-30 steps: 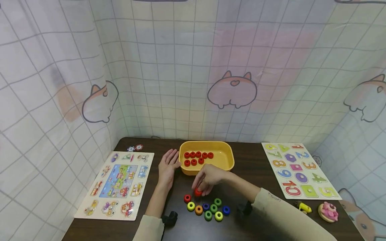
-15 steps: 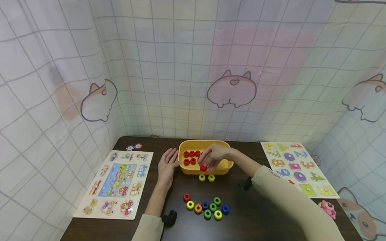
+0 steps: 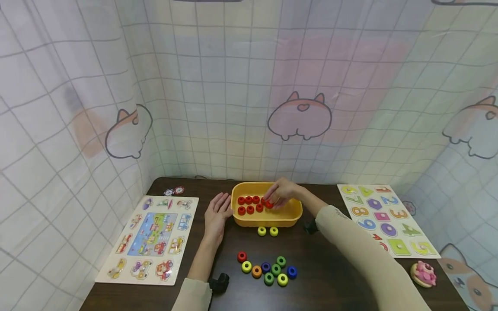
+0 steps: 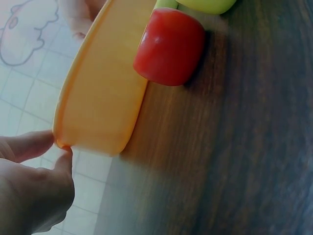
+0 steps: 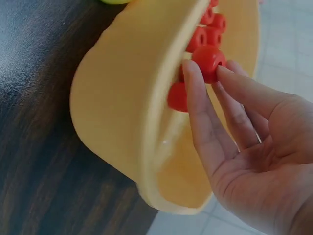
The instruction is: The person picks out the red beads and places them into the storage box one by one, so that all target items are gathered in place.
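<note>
A yellow plastic tray (image 3: pixel 249 223) stands at the back of the dark table, with rows of red beads (image 3: pixel 250 208) inside its left part. My right hand (image 3: pixel 283 193) reaches over the tray and pinches a red bead (image 5: pixel 207 62) between thumb and fingers, close to the other red ones. On the tray's left side, my left hand (image 3: pixel 216 216) has its fingers mostly straight; in the left wrist view its thumb and a finger touch the tray's rim (image 4: pixel 59 110). Two yellow-green beads (image 3: pixel 274 231) sit just in front of the tray.
Nearer the front lie loose beads, among them a red bead (image 3: pixel 242 257), an orange bead (image 3: pixel 256 271) and a blue bead (image 3: pixel 292 272). A picture puzzle board (image 3: pixel 149 242) lies left, a number puzzle board (image 3: pixel 389 220) right. A pink toy (image 3: pixel 423 274) sits front right.
My right hand has carried a red bead from the table in front of the tray up into the tray. The two yellow-green beads there are now uncovered. My left hand stays put.
</note>
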The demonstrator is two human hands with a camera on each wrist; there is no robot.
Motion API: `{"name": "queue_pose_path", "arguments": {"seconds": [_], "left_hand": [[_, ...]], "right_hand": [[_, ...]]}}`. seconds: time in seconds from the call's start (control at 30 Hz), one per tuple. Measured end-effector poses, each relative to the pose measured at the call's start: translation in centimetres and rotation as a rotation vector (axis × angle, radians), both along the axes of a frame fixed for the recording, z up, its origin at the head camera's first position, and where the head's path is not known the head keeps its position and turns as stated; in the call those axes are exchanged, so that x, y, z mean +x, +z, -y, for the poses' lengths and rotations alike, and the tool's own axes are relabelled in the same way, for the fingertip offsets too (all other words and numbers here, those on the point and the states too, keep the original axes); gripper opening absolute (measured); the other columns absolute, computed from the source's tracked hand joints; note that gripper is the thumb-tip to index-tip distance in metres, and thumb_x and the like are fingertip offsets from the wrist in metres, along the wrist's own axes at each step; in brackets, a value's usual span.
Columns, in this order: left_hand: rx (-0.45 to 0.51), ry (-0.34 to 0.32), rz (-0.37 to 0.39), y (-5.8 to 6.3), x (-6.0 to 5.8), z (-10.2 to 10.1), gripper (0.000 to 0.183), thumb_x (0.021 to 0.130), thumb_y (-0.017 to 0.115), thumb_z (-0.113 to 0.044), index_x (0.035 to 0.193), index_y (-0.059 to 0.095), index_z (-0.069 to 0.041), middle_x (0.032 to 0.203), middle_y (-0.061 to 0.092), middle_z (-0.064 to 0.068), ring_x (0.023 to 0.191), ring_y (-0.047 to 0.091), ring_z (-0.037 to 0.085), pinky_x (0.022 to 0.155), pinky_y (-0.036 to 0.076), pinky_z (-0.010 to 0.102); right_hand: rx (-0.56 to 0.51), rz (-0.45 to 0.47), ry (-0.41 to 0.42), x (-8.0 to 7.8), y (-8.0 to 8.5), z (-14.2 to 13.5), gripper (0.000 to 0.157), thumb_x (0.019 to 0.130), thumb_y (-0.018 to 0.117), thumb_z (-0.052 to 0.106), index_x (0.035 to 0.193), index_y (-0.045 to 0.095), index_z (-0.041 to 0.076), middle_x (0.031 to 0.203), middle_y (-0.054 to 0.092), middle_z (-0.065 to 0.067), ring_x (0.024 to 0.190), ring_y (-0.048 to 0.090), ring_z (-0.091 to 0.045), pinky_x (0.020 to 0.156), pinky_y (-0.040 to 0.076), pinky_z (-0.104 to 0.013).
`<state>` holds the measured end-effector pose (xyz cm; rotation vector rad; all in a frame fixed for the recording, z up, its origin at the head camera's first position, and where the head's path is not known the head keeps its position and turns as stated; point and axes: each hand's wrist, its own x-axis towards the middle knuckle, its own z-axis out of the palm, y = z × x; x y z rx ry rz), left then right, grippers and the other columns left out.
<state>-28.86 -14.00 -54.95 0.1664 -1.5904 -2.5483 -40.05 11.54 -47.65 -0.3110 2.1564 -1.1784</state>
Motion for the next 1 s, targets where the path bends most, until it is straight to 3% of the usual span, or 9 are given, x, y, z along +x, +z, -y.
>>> {"name": "queue_pose_path", "arguments": {"seconds": [0.27,0.47,0.6,0.7,0.83,1.0], "left_hand": [[-0.004,-0.001,-0.004,-0.1,-0.1,-0.3,0.071,0.085,0.056,0.019,0.146,0.037,-0.011,0.149,0.043,0.012,0.133,0.048,0.019,0.102,0.046,0.027],[-0.007,0.02,0.0,-0.1,-0.3,-0.4,0.071,0.083,0.057,0.019,0.144,0.041,-0.014,0.146,0.047,0.01,0.132,0.049,0.02,0.102,0.046,0.028],[-0.006,0.017,-0.009,-0.2,-0.3,-0.4,0.07,0.084,0.056,0.02,0.144,0.04,-0.012,0.146,0.046,0.01,0.134,0.048,0.021,0.102,0.046,0.029],[-0.003,0.01,-0.007,-0.3,-0.3,-0.3,0.071,0.084,0.056,0.02,0.145,0.039,-0.011,0.146,0.047,0.01,0.133,0.048,0.021,0.102,0.046,0.028],[-0.008,0.006,-0.006,-0.2,-0.3,0.0,0.071,0.085,0.056,0.019,0.147,0.036,-0.008,0.145,0.047,0.009,0.132,0.049,0.019,0.101,0.047,0.026],[-0.002,-0.001,0.0,-0.2,-0.1,0.1,0.069,0.086,0.055,0.019,0.147,0.035,-0.009,0.148,0.045,0.012,0.134,0.047,0.021,0.104,0.045,0.029]], "right_hand": [[0.021,-0.05,-0.053,0.0,-1.8,0.1,0.026,0.085,0.066,-0.007,0.11,0.072,-0.002,0.1,0.071,-0.022,0.08,0.072,-0.039,0.079,0.058,-0.052],[-0.035,-0.118,-0.04,1.0,-0.1,0.7,0.025,0.084,0.068,-0.006,0.109,0.072,-0.002,0.105,0.071,-0.021,0.082,0.071,-0.039,0.079,0.057,-0.054],[-0.091,-0.179,0.062,3.4,2.1,1.8,0.022,0.085,0.07,-0.003,0.106,0.074,0.0,0.103,0.072,-0.019,0.082,0.071,-0.038,0.076,0.057,-0.054],[-0.093,-0.198,0.175,5.8,2.8,3.0,0.018,0.085,0.071,0.001,0.103,0.075,0.003,0.099,0.073,-0.017,0.08,0.072,-0.037,0.073,0.058,-0.053],[-0.081,-0.16,0.292,8.7,2.1,4.8,0.017,0.085,0.073,0.004,0.102,0.075,0.003,0.096,0.074,-0.014,0.079,0.072,-0.036,0.071,0.059,-0.051],[-0.056,-0.097,0.372,11.4,-0.1,6.9,0.02,0.085,0.074,0.007,0.105,0.075,0.006,0.09,0.075,-0.007,0.077,0.072,-0.034,0.069,0.06,-0.048]]}}
